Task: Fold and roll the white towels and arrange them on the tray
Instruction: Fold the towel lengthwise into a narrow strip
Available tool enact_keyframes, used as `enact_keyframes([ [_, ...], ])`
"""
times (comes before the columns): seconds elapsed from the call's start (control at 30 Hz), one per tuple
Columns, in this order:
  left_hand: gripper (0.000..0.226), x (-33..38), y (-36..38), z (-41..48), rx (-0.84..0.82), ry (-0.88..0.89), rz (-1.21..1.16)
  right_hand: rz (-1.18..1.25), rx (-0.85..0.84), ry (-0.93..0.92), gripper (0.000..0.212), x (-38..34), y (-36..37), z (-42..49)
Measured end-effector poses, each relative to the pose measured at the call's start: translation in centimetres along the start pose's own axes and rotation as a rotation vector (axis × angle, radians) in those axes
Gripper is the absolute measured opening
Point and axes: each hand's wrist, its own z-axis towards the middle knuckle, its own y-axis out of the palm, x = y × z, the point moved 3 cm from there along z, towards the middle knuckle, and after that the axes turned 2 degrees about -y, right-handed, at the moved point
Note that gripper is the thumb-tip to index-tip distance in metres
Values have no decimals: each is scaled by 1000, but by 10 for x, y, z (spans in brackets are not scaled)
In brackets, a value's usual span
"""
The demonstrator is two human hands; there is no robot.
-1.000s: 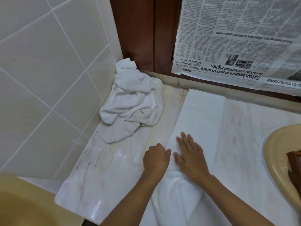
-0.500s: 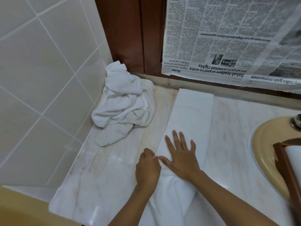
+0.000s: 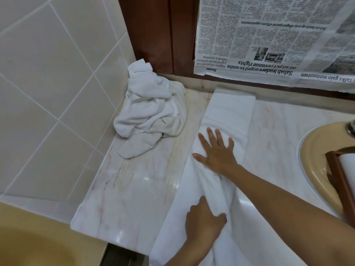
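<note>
Now that the left hand (image 3: 203, 221) has drawn back from beside the right hand (image 3: 217, 152), its fingers clamp a bunched ridge of the long folded white towel (image 3: 230, 112) on the pale marble tabletop (image 3: 134, 189). Right fingers spread, pressing the strip flat. Fold being tidied; rolling likely next.

Tray (image 3: 343, 189) mostly past the right edge, near end of flat towel (image 3: 230, 112) past the bottom edge.
</note>
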Motion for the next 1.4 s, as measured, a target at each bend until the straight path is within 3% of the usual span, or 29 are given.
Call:
enact_keyframes([
  [0.17,36,-1,-5,0,-163,-52,-113,21,-7,7,91,0,0,0],
  [0.3,46,-35,-27,0,-389,-228,-478,9,12,13,88,1,2,1],
  [0.4,61,-68,-39,2,-463,-337,-694,11,4,12,87,2,2,2],
  [0.5,67,-94,-47,0,-496,-350,-662,20,18,12,85,1,3,2],
  [0.7,61,-119,-66,-7,-564,-294,-318,3,60,11,83,2,4,3],
  [0.83,34,-115,-82,-7,-493,-313,-339,3,74,8,85,4,3,7],
  [0.93,15,-93,-90,-2,-313,-297,-434,10,73,10,83,4,2,9],
  [1.03,25,-69,-90,12,-86,-203,-443,15,79,11,82,4,3,7],
  [1.13,23,-50,-86,24,62,-111,-231,24,69,14,81,4,2,7],
  [1.4,18,-56,-90,35,230,-189,-70,13,101,14,81,4,4,7],
])
